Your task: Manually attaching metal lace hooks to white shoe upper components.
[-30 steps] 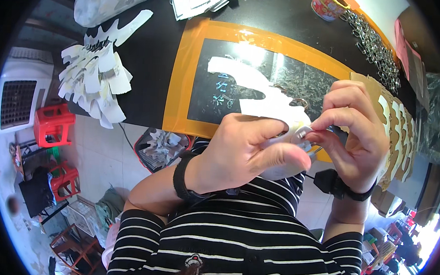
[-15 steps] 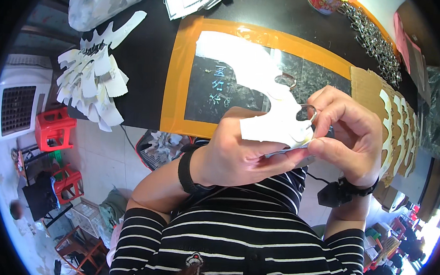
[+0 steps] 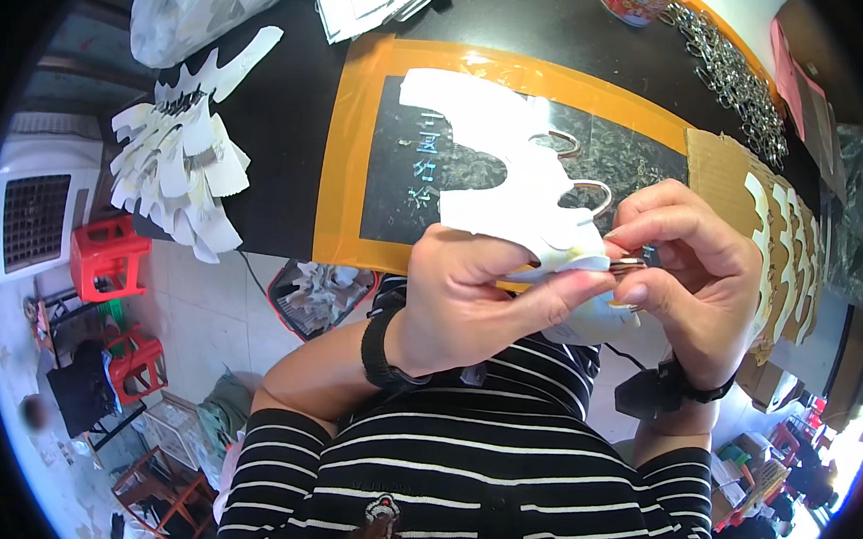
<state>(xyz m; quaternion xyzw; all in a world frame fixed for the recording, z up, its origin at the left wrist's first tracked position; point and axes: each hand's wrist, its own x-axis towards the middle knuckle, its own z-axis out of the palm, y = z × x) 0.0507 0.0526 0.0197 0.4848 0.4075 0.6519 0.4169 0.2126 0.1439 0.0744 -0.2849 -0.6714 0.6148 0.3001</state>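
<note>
White piece (image 3: 508,210) shifted; left thumb (image 3: 565,298) against it.

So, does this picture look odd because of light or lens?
Likely both: in the head view, the white piece in the left hand is nearly washed out, and glare whitens part of the orange tape; also in the head view, edges bend toward a black rim.

White scalloped piece (image 3: 513,210) with metal rings (image 3: 600,185)
Held slantwise over the bench (image 3: 292,145), the piece has two silvery rings jutting from its right edge; more metal (image 3: 629,264), partly hidden, touches its lower right corner.
</note>
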